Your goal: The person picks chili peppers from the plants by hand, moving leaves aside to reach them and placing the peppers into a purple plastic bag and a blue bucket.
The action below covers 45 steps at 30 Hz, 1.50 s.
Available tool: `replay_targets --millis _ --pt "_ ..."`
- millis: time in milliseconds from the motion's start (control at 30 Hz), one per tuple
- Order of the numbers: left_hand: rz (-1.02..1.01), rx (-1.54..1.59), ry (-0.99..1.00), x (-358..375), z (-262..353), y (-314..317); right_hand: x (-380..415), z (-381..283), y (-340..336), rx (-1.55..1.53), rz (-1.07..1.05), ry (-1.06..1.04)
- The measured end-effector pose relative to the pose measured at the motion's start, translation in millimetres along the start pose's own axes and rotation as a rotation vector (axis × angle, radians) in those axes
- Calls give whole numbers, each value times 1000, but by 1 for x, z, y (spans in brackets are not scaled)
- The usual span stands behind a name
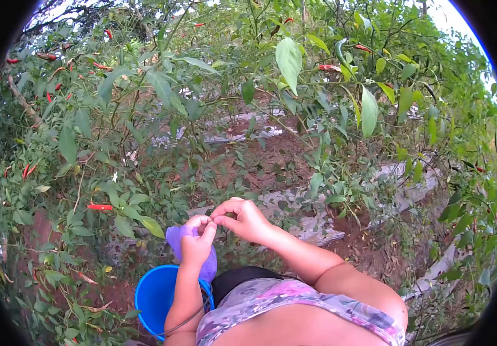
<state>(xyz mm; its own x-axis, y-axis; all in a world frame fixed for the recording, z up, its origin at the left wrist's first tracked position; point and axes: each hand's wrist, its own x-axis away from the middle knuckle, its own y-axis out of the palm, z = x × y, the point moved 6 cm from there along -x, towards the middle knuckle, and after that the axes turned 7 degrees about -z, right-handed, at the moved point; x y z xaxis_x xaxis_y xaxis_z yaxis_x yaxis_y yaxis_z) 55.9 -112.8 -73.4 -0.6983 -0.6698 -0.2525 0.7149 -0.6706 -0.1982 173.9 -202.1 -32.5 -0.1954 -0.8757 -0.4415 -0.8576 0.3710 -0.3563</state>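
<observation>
In front of my body, my left hand (197,241) and my right hand (244,220) meet fingertip to fingertip. Both are closed in a pinch. Whatever lies between the fingertips is too small to make out. A thin purple plastic bag (208,267) hangs at my left hand, showing on both sides of the palm, with part of it hidden behind the hand. Below it, a blue bucket (155,297) rests against my left side, its handle crossing my left forearm. A red chili (99,207) hangs on a plant to the left of my hands.
Chili plants (162,167) surround me, with several red chilies towards the upper left. A red chili (329,67) and a dark green chili (340,52) hang at the upper right. Grey plastic sheeting (312,228) covers soil beyond my hands.
</observation>
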Motion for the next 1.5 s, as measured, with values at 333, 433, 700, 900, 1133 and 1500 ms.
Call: replay_targets --millis 333,433,700,900,1133,1500 --pt "-266 -586 -4 -3 32 6 12 -11 -59 -112 96 82" --pt "-179 -522 235 -10 32 4 19 -44 -79 -118 180 8" --pt "-222 -285 173 -30 56 20 53 -236 -113 836 637 -606" --pt "-271 -179 315 -43 98 48 2 -236 -147 1365 694 -299" --pt "-263 -193 446 -54 143 64 -13 -214 -175 1496 533 -17" --pt "-248 -85 560 -57 165 96 8 -211 -198 1509 866 -380"
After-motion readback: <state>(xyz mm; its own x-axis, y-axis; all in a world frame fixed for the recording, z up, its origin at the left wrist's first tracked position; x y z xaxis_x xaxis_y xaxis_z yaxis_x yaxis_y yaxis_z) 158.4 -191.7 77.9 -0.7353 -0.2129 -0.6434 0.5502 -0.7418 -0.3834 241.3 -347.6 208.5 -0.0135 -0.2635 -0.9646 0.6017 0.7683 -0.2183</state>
